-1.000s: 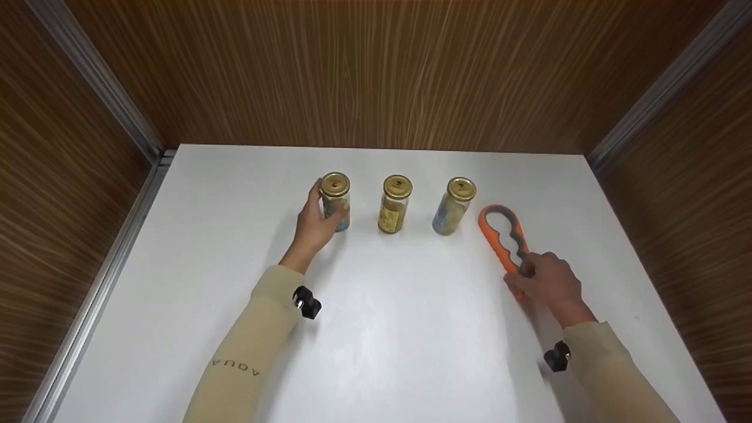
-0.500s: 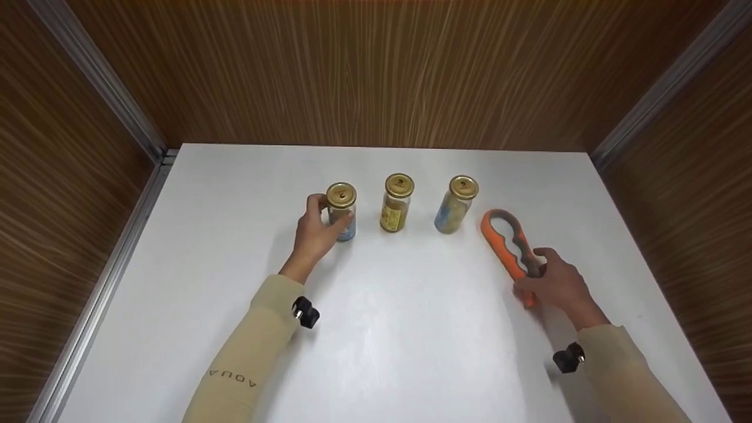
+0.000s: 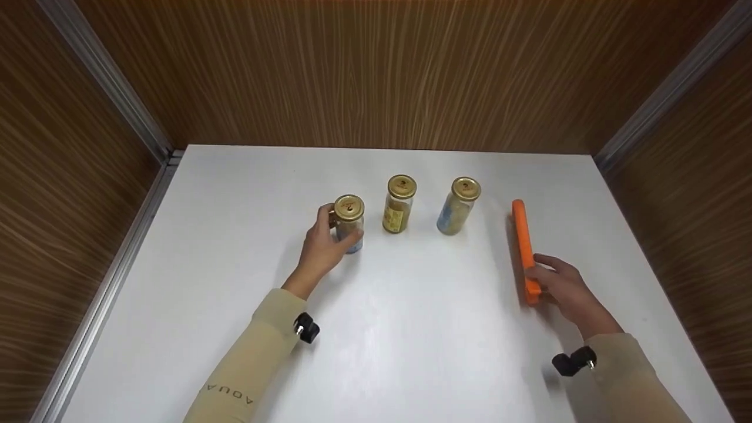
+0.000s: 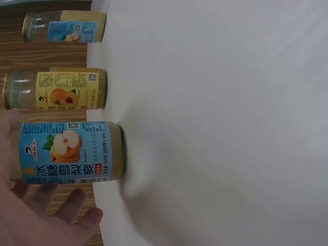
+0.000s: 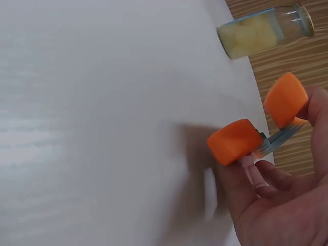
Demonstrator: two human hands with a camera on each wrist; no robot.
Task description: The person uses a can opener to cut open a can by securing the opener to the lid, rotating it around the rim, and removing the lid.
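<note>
Head view: the orange jar opener (image 3: 522, 247) stands on edge on the white table (image 3: 411, 329), long axis pointing away, near end gripped by the right hand (image 3: 558, 285). The left hand (image 3: 322, 247) wraps the gold-lidded glass jar (image 3: 349, 223).

Left wrist: the blue-labelled jar (image 4: 69, 151) rests against the palm.

Right wrist: fingers (image 5: 266, 174) pinch the opener's smooth orange end (image 5: 234, 141).

white table (image 3: 411, 329) | 3 jars: L (image 3: 349, 224), mid (image 3: 399, 204), R (image 3: 458, 207) | all upright
</note>
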